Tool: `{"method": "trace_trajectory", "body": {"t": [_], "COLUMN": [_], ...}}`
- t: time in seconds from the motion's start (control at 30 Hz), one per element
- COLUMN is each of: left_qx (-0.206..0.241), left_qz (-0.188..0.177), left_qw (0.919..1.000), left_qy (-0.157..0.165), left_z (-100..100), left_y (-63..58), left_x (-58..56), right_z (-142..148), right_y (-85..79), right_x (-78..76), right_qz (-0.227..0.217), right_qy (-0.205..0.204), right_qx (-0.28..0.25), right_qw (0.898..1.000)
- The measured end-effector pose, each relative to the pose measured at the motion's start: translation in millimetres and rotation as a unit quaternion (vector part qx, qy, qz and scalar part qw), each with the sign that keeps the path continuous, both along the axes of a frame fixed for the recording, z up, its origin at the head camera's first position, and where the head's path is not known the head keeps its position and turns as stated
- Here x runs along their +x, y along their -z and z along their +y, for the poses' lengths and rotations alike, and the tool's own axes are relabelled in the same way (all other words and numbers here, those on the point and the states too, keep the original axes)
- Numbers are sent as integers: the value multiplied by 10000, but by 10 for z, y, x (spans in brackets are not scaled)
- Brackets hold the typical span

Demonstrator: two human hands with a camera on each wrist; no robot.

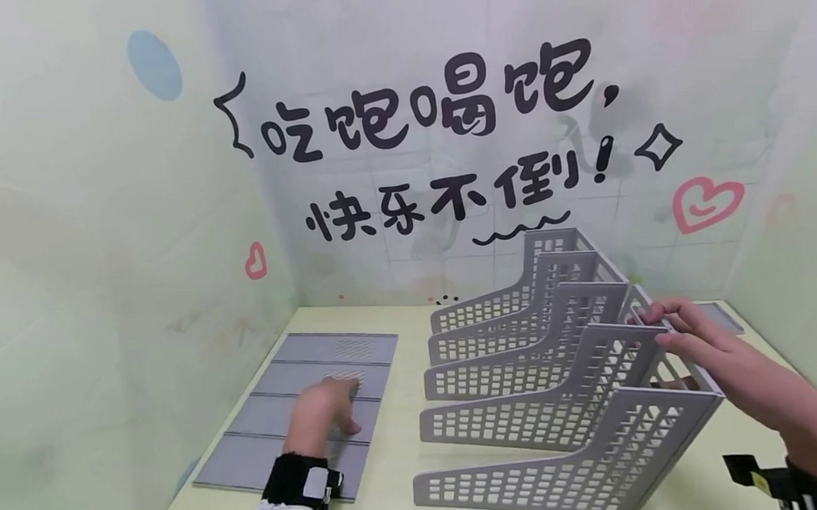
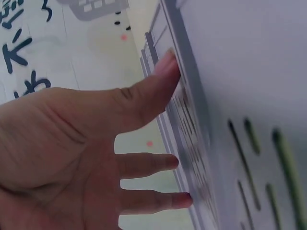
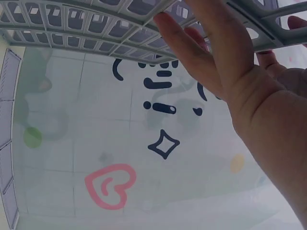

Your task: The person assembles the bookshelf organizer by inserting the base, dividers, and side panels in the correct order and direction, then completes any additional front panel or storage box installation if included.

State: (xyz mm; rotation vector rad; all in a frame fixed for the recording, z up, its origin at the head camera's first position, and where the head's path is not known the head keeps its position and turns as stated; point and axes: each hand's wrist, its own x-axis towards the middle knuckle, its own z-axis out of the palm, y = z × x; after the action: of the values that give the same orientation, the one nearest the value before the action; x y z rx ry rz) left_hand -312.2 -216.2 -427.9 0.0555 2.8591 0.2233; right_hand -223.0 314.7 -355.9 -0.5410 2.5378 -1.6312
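Observation:
A grey plastic desktop file rack (image 1: 500, 423) with several perforated upright dividers stands on the right half of the table. My right hand (image 1: 726, 358) grips its back edge, fingers reaching among the openings of the lattice; the right wrist view shows the fingers against the lattice (image 3: 96, 28). To the left, a flat grey panel (image 1: 264, 413) split into several strips lies on the table, with slotted patches near its right side. My left hand (image 1: 323, 410) rests on it, thumb and extended fingers touching the strips, as the left wrist view also shows (image 2: 96, 143).
Behind the right hand, part of another flat grey panel (image 1: 722, 318) lies on the pale yellow table (image 1: 396, 410). Printed white walls (image 1: 396, 24) enclose the table at the back and both sides.

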Motion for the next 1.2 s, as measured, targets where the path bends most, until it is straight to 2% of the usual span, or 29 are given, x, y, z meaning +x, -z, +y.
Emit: {"method": "trace_trajectory", "body": {"t": [0.2, 0.47, 0.6, 0.87, 1.03, 1.13, 1.2], "left_qx": [-236, -512, -624, -585, -642, -681, -769], "left_qz": [276, 192, 301, 828, 828, 706, 581], "left_qw": [9991, 9984, 9971, 9917, 9921, 9942, 9949], "left_qy": [234, 173, 321, 791, 687, 451, 307], "left_z": [353, 786, 844, 876, 902, 947, 998], "left_y": [20, -26, -13, 31, 59, 89, 107], "left_x": [112, 228, 264, 293, 296, 282, 261], "right_z": [129, 167, 155, 80, -29, -144, -204], "right_y": [28, 15, 8, -23, -53, -71, -79], "right_x": [13, 10, 27, 39, 55, 46, 42], "right_qz": [125, 117, 237, 350, 197, 455, 610], "right_qy": [-161, -530, -413, -186, 39, 333, 430], "right_qx": [7, -281, -125, 76, 221, 739, 871], "right_qw": [9998, 9981, 9988, 9992, 9996, 9957, 9934]}}
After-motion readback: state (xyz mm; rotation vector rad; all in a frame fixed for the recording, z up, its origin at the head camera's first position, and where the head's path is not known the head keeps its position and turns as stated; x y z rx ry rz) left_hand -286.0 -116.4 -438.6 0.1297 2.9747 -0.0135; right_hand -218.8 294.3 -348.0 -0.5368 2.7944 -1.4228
